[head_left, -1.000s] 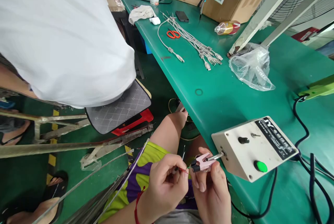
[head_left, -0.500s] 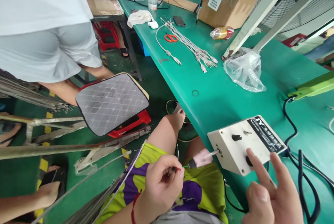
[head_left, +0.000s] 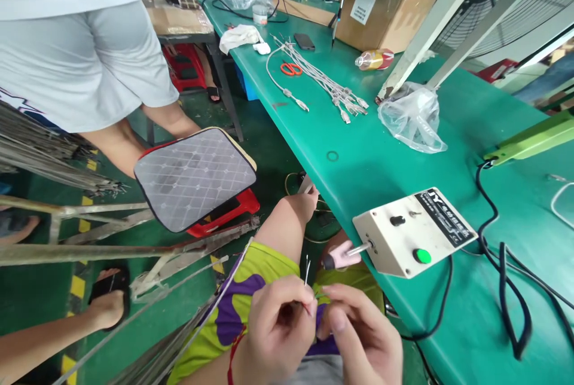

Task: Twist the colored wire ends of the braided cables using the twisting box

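Above my lap, my left hand [head_left: 282, 322] is closed in a pinch on thin wires; a bit of red shows at its fingertips and a pale cable strand [head_left: 307, 269] sticks up behind them. My right hand [head_left: 365, 334] has its fingers curled in close beside it, with a short piece of green wire [head_left: 321, 293] at the fingertips. The fingers hide most of the wires. Beyond the hands, a white control box [head_left: 415, 232] with a black knob and a lit green button sits at the table edge. A pink-wrapped chuck [head_left: 341, 255] projects from its shaft.
On the green table [head_left: 354, 182] lie a bundle of grey cables [head_left: 323, 74], orange scissors [head_left: 291, 69], a phone [head_left: 304, 42], a bottle [head_left: 375, 60] and a plastic bag [head_left: 412, 116]. A cushioned stool [head_left: 197, 179] and a standing person [head_left: 89, 62] are at left.
My right hand has left the control box and come down beside my left hand. The button now shows green. The green wire no longer reaches the pink chuck.
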Demonstrator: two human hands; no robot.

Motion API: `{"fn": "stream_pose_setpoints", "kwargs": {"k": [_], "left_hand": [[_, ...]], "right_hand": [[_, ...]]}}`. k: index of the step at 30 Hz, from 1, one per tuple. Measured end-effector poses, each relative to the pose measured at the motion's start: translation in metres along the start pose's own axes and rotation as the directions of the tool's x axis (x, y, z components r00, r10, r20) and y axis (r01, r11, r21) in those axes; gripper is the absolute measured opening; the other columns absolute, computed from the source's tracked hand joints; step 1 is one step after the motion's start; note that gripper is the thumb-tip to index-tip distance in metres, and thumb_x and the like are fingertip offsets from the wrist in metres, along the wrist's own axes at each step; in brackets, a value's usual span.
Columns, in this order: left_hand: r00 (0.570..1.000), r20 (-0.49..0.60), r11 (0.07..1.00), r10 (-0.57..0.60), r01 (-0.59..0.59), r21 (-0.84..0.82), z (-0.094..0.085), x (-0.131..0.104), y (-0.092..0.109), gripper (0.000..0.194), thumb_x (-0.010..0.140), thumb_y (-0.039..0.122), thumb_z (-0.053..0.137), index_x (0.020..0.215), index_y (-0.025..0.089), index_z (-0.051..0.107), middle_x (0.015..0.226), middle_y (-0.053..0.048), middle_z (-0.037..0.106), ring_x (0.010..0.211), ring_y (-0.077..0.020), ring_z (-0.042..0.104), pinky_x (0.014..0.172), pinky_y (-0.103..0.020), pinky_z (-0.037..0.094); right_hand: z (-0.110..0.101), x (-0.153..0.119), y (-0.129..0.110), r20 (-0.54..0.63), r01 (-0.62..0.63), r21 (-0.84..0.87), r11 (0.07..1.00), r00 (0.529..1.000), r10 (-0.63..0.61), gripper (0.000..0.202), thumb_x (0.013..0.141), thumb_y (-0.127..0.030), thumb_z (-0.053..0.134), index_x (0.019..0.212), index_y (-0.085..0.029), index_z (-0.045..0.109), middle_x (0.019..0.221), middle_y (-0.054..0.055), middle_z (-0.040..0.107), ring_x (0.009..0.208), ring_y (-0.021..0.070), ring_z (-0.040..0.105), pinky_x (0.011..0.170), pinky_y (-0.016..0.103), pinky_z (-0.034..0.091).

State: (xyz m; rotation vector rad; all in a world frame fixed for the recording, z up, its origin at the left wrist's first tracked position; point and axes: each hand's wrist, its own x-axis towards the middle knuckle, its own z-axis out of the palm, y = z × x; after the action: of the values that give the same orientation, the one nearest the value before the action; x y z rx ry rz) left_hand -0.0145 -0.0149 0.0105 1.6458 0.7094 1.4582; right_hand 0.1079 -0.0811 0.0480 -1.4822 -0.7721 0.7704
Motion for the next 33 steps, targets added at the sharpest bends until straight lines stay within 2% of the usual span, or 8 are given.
{"fn": "stream_pose_setpoints", "kwargs": {"k": [4, 9, 12, 17, 24, 28, 31, 33], "left_hand": [[0.991, 0.04, 0.992, 0.129, -0.129, 0.001, 0.001, 0.007, 0.003, 0.009, 0.113, 0.014, 0.058, 0.112, 0.022, 0.064, 0.072, 0.003, 0.063, 0.056, -0.0113, 0.054, 0.057, -0.021, 0.049], [0.984, 0.06, 0.986, 0.165, -0.164, -0.024, -0.003, 0.011, 0.003, 0.025, 0.12, 0.041, 0.053, 0.114, 0.023, 0.068, 0.078, -0.002, 0.068, 0.06, -0.015, 0.064, 0.057, -0.025, 0.053], [0.987, 0.084, 0.99, 0.137, -0.138, 0.012, -0.004, 0.012, 0.005, 0.021, 0.12, 0.036, 0.053, 0.109, 0.024, 0.068, 0.077, -0.002, 0.071, 0.059, -0.0152, 0.066, 0.057, -0.026, 0.053], [0.998, 0.033, 0.997, 0.061, -0.062, 0.045, -0.003, 0.008, 0.001, 0.015, 0.118, 0.032, 0.058, 0.108, 0.025, 0.066, 0.067, 0.001, 0.066, 0.049, -0.0136, 0.056, 0.051, -0.026, 0.048], [1.0, 0.011, 1.0, -0.019, 0.019, -0.013, -0.005, 0.007, -0.007, 0.01, 0.118, 0.028, 0.059, 0.115, 0.025, 0.067, 0.074, 0.001, 0.066, 0.053, -0.0125, 0.057, 0.054, -0.023, 0.05], [1.0, 0.009, 1.0, 0.002, -0.002, 0.011, -0.007, 0.014, -0.005, 0.023, 0.121, 0.038, 0.053, 0.111, 0.023, 0.069, 0.077, -0.002, 0.071, 0.061, -0.0143, 0.066, 0.062, -0.023, 0.057], [0.999, 0.024, 0.998, 0.035, -0.036, 0.052, -0.008, 0.017, -0.003, 0.021, 0.12, 0.032, 0.052, 0.11, 0.022, 0.068, 0.08, -0.003, 0.075, 0.066, -0.0157, 0.073, 0.065, -0.023, 0.06], [0.999, 0.037, 0.996, 0.036, -0.038, 0.079, -0.008, 0.017, -0.002, 0.019, 0.12, 0.03, 0.053, 0.11, 0.022, 0.068, 0.079, -0.002, 0.077, 0.063, -0.0156, 0.074, 0.063, -0.023, 0.06]], "right_hand": [[0.014, 0.002, 0.005, 0.112, -0.272, 0.265, 0.925, 0.962, 0.25, 0.037, 0.093, -0.058, 0.096, 0.091, -0.022, 0.087, 0.062, -0.001, 0.066, 0.053, 0.0112, 0.056, 0.054, 0.021, 0.048], [0.006, 0.009, 0.015, 0.283, -0.352, 0.338, 0.873, 0.923, 0.262, 0.033, 0.097, -0.052, 0.093, 0.09, -0.021, 0.086, 0.062, 0.0, 0.064, 0.048, 0.0091, 0.046, 0.046, 0.018, 0.034], [0.002, 0.014, 0.019, 0.275, -0.353, 0.305, 0.885, 0.922, 0.273, 0.033, 0.098, -0.051, 0.092, 0.091, -0.019, 0.085, 0.062, -0.001, 0.062, 0.05, 0.0097, 0.043, 0.047, 0.02, 0.032], [0.002, 0.025, 0.021, 0.133, -0.218, 0.153, 0.964, 0.971, 0.198, 0.048, 0.108, -0.06, 0.076, 0.088, -0.017, 0.087, 0.056, -0.001, 0.055, 0.052, 0.0131, 0.047, 0.053, 0.024, 0.039], [0.001, 0.032, 0.028, 0.153, -0.212, 0.106, 0.971, 0.969, 0.195, 0.053, 0.111, -0.061, 0.071, 0.086, -0.017, 0.087, 0.057, 0.001, 0.06, 0.052, 0.015, 0.052, 0.053, 0.027, 0.04], [0.001, 0.024, 0.022, 0.115, -0.018, 0.003, 1.0, 0.993, 0.017, 0.061, 0.112, -0.053, 0.07, 0.061, -0.02, 0.066, 0.055, -0.001, 0.05, 0.051, 0.0134, 0.043, 0.051, 0.03, 0.031], [0.01, 0.015, 0.01, 0.056, 0.203, -0.028, 0.979, 0.978, -0.202, 0.035, 0.104, -0.046, 0.083, 0.079, -0.023, 0.075, 0.063, -0.002, 0.056, 0.055, 0.0142, 0.043, 0.053, 0.031, 0.03], [0.018, 0.011, 0.003, 0.045, 0.262, -0.034, 0.965, 0.965, -0.26, 0.017, 0.1, -0.044, 0.088, 0.097, -0.028, 0.082, 0.067, -0.002, 0.063, 0.055, 0.0151, 0.047, 0.053, 0.031, 0.033]]}}
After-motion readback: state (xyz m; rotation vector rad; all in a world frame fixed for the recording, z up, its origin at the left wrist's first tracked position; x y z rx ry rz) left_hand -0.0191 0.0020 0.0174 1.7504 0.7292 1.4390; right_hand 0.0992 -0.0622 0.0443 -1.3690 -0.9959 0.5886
